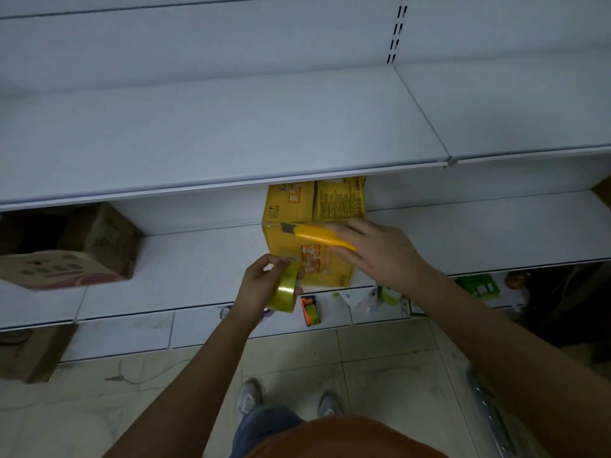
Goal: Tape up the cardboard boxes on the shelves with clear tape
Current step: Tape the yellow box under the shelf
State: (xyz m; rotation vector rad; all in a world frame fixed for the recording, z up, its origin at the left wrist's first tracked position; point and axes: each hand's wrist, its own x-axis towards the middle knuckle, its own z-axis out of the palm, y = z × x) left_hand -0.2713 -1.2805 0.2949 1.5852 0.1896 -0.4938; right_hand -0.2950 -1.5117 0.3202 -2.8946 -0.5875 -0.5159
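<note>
Yellow box [310, 246]: upright on the middle shelf [198, 269], near its front edge, partly under the shelf above.
Left hand [261, 285]: grasping the tape roll [286, 292], thumb and fingers pinching at the top of the roll, just beside the box's front face.
Right hand [373, 249]: curled round a yellow cutter [314, 234], laid across the box's top edge, tip pointing left.
Brown box [76, 256]: tilted, on the same shelf, well apart to the left.
Orange tape dispenser [310, 310]: on the lower shelf, below the yellow box.
</note>
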